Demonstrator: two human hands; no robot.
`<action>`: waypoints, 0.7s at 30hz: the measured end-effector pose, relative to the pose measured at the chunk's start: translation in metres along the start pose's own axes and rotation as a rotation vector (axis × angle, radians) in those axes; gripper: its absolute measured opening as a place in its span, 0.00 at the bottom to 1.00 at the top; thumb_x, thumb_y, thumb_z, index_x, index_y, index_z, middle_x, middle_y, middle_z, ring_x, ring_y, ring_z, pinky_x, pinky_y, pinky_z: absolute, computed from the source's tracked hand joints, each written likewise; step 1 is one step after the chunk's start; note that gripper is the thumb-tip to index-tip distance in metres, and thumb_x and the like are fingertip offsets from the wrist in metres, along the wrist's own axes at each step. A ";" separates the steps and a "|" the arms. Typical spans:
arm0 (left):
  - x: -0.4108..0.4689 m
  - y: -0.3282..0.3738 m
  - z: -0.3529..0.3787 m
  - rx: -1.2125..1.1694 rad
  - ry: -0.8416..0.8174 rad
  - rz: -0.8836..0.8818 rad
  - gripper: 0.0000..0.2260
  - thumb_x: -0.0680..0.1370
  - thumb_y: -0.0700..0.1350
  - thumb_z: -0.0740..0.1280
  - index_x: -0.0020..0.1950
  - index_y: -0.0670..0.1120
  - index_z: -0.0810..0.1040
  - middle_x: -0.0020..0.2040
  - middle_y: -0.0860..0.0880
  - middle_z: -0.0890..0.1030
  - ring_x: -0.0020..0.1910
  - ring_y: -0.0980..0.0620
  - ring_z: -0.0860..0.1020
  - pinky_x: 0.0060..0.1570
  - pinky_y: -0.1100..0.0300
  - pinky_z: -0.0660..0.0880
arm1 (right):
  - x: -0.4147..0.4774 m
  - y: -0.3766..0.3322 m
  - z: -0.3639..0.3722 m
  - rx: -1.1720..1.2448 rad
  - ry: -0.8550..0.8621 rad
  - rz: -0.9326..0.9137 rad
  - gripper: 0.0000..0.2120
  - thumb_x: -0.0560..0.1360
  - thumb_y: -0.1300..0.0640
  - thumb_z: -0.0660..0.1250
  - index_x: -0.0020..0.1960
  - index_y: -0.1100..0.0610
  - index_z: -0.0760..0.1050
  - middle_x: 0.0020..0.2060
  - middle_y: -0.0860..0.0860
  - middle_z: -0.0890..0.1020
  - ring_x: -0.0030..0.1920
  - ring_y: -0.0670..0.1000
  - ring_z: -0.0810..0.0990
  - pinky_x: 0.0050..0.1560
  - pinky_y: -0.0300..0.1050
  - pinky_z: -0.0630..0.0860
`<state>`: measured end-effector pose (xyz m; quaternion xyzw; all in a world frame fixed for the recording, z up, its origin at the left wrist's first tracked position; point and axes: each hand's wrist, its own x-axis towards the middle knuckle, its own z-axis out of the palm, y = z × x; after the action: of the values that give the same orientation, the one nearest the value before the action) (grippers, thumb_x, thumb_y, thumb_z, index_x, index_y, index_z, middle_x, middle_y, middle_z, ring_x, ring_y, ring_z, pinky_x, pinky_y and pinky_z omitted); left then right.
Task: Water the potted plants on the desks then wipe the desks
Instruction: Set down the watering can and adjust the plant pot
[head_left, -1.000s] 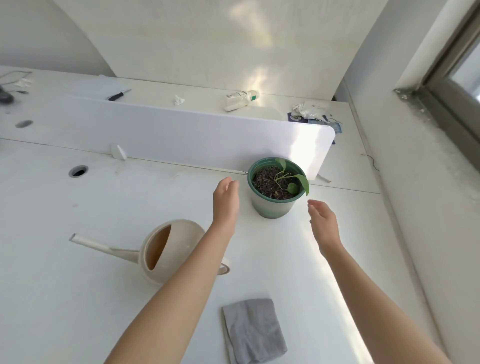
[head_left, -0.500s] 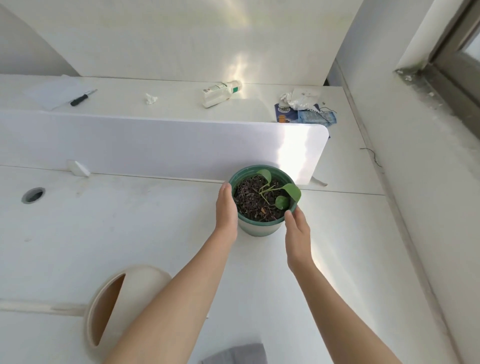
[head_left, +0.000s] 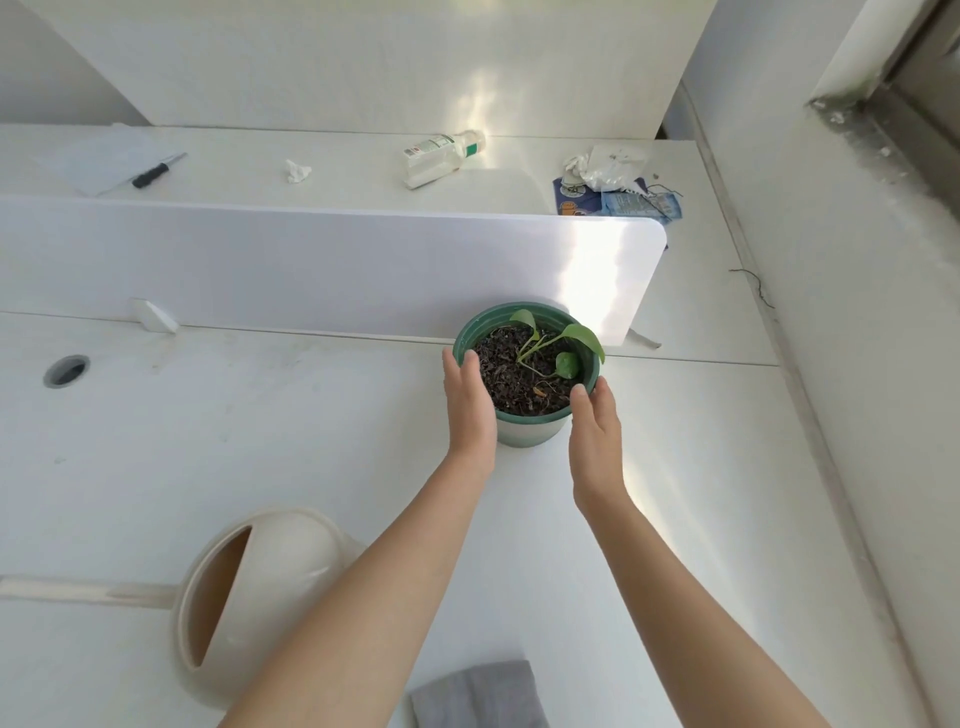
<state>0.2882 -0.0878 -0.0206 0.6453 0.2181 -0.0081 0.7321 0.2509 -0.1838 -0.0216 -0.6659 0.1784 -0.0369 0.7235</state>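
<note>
Both hands closed in since 1 s ago: left hand (head_left: 470, 402) & right hand (head_left: 595, 431) now cup the pot (head_left: 527, 371), fingers wrapped on its sides, by the divider (head_left: 332, 265) on the desk (head_left: 260, 441). Soil looks dry, so prob. not watered yet; wiping undone. Can (head_left: 249, 597) & cloth (head_left: 480, 693) sit near, nothing blocks

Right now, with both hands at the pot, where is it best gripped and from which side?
Grip the pot by its wall just under the rim, left hand and right hand on opposite sides. It stands upright and tapers downward, so the flared green rim probably resists slipping, and the leaves stay untouched.
</note>
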 end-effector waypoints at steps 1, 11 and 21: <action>-0.003 0.001 0.004 0.012 0.001 0.005 0.25 0.81 0.50 0.49 0.76 0.46 0.45 0.78 0.49 0.50 0.76 0.52 0.51 0.72 0.58 0.49 | 0.003 -0.001 0.000 -0.002 -0.006 0.004 0.18 0.79 0.57 0.53 0.68 0.53 0.64 0.64 0.49 0.73 0.62 0.46 0.70 0.60 0.39 0.63; -0.016 0.012 0.008 0.041 0.093 -0.049 0.27 0.81 0.52 0.51 0.76 0.47 0.44 0.78 0.46 0.49 0.76 0.48 0.49 0.74 0.49 0.49 | 0.005 -0.014 -0.015 -0.063 -0.038 0.098 0.24 0.79 0.54 0.53 0.73 0.55 0.52 0.72 0.49 0.61 0.70 0.45 0.60 0.66 0.38 0.57; -0.114 0.071 -0.136 -0.073 0.267 0.261 0.10 0.77 0.39 0.57 0.45 0.50 0.76 0.43 0.50 0.80 0.44 0.53 0.78 0.45 0.63 0.72 | -0.114 0.008 0.007 -0.308 -0.242 0.047 0.10 0.76 0.60 0.60 0.54 0.57 0.76 0.54 0.50 0.77 0.55 0.48 0.74 0.48 0.36 0.67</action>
<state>0.1636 0.0224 0.0740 0.6364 0.2279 0.1806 0.7145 0.1456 -0.1432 -0.0049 -0.7641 0.1091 0.0880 0.6297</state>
